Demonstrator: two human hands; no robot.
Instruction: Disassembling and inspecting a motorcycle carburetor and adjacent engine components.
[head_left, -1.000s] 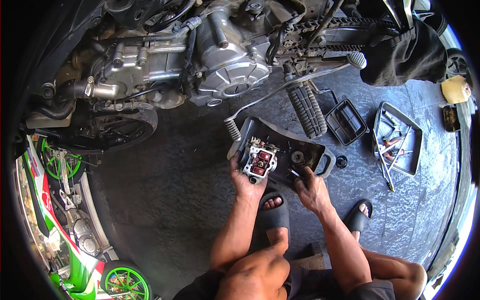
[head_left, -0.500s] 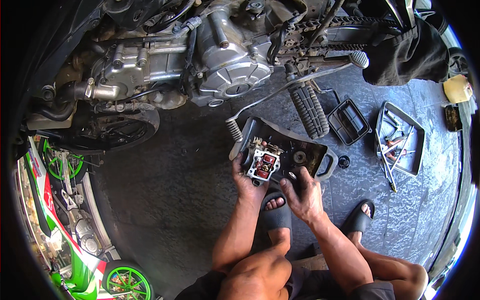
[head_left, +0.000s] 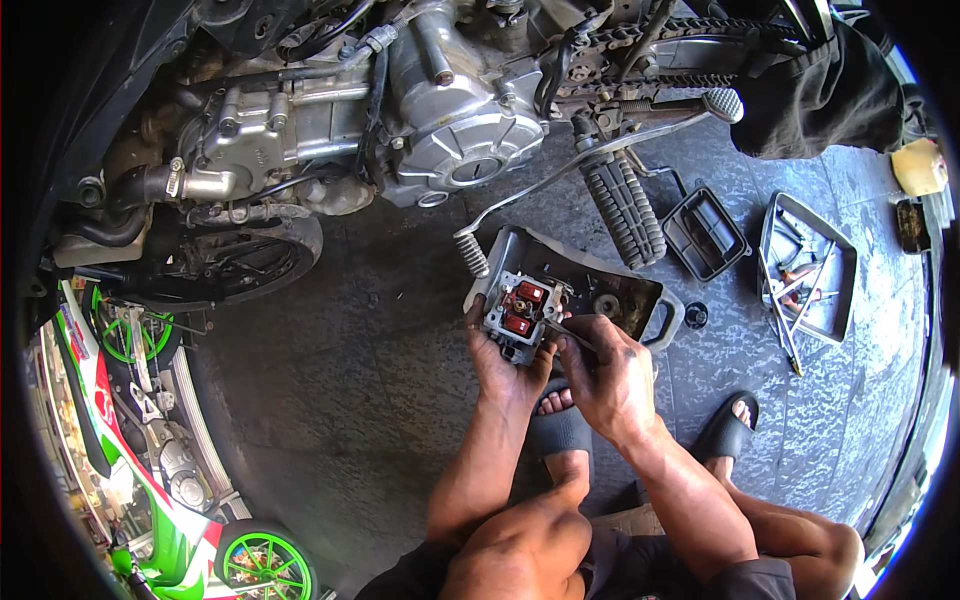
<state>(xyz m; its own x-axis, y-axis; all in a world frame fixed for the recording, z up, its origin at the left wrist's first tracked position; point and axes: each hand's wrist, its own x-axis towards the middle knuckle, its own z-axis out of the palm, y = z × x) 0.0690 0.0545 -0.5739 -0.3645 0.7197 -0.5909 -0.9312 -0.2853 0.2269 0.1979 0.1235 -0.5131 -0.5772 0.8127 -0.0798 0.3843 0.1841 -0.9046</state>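
A carburetor (head_left: 522, 306) with a pale metal body and two red floats rests in my left hand (head_left: 505, 365), its open side facing up. Fingers and thumb of that hand wrap around its lower and left edges. My right hand (head_left: 605, 375) is closed in a pinch at the carburetor's right edge. A thin metal piece (head_left: 556, 326) shows at its fingertips, too small to identify. Under both hands lies a dark plastic tray-like cover (head_left: 560, 250) with a grey rim and handle, holding a round part (head_left: 606, 305) and small loose parts.
Above stands a motorcycle engine (head_left: 470, 150) with its gear lever (head_left: 472, 250) and rubber footpeg (head_left: 628, 218) jutting out over the floor. To the right are a black rectangular cover (head_left: 705, 235), a tool tray (head_left: 850, 275) and a black cap (head_left: 695, 315). A green-wheeled motorcycle (head_left: 180, 470) is at lower left.
My right hand has moved left and up to the carburetor's right edge, bringing the thin piece against it. The carburetor has shifted slightly up and left in my left hand.
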